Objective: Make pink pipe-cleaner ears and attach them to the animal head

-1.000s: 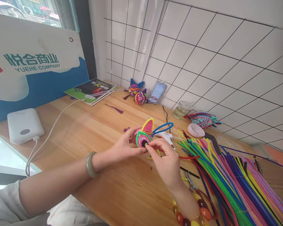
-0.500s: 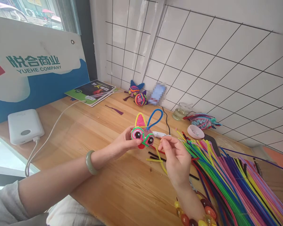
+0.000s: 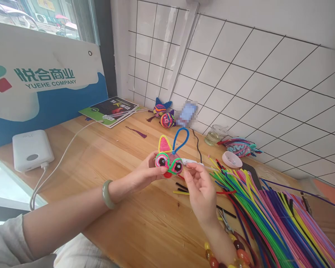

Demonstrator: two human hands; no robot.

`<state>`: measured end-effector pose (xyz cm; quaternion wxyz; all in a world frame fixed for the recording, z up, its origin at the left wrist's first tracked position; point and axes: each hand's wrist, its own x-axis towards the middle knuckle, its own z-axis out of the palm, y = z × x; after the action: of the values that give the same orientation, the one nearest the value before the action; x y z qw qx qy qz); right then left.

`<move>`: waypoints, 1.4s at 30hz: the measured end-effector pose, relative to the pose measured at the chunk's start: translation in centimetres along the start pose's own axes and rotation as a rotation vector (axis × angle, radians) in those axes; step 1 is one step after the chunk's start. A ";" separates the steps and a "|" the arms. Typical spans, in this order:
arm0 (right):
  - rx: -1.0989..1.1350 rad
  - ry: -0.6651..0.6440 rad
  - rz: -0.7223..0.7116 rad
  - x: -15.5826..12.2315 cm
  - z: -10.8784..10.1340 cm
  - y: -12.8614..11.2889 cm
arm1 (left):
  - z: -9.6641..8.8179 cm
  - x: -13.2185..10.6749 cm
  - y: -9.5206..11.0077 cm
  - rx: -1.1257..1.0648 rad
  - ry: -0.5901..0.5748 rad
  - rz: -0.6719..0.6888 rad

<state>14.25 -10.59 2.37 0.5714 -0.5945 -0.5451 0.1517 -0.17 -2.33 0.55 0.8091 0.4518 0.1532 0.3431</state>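
My left hand (image 3: 147, 169) grips a pipe-cleaner animal head (image 3: 171, 158) by its left side, thumb across the front. The head has black eyes ringed in green and pink, a red mouth, one pink ear (image 3: 164, 144) edged in yellow, and a blue pipe-cleaner loop (image 3: 181, 140) standing on top. At the head's right edge, beside the eye, my right hand (image 3: 202, 191) is closed in a pinch of thumb and forefinger. Whatever lies between those fingertips is too small to make out. Behind the right fingers, a white object is partly hidden.
Many coloured pipe cleaners (image 3: 268, 212) spread over the right side, with pliers (image 3: 225, 220) near my right wrist. Beyond are a pink bowl (image 3: 232, 159), a glass jar (image 3: 213, 136) and finished figures (image 3: 168, 120). A white power bank (image 3: 32, 150) with a cable stands left.
My right hand has moved left, bringing its pinched fingertips from beside the animal head up to its right edge. My left hand keeps its hold. The view has shifted slightly.
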 end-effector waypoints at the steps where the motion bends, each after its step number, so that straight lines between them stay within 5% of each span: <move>1: -0.076 0.008 -0.074 -0.2 0.0 -0.2 | 0.0 0.0 -0.1 0.026 0.004 0.014; 6: -0.366 -0.077 -0.347 -0.8 -0.2 -1.2 | 0.0 0.1 -0.8 0.193 0.030 0.132; 13: -0.583 -0.170 -0.404 -1.1 0.1 -1.3 | 0.0 0.0 -1.7 0.354 0.056 0.149; 23: -0.439 -0.159 -0.305 -1.2 0.7 -1.5 | 0.5 -0.5 -1.1 0.476 0.080 0.213; 33: -0.374 -0.056 -0.169 0.0 -1.1 -2.0 | 0.0 0.2 -1.1 0.217 0.044 0.151; 38: -0.249 0.025 0.069 1.3 -2.5 -1.0 | 0.1 0.1 -0.5 0.131 0.054 0.131; 42: 0.017 -0.114 0.290 1.6 -2.2 -0.3 | 0.2 0.0 -0.3 0.067 0.012 0.099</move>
<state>16.40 -10.47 3.99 0.5168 -0.6525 -0.4837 0.2706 0.08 -2.60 0.39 0.7746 0.4836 0.1467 0.3802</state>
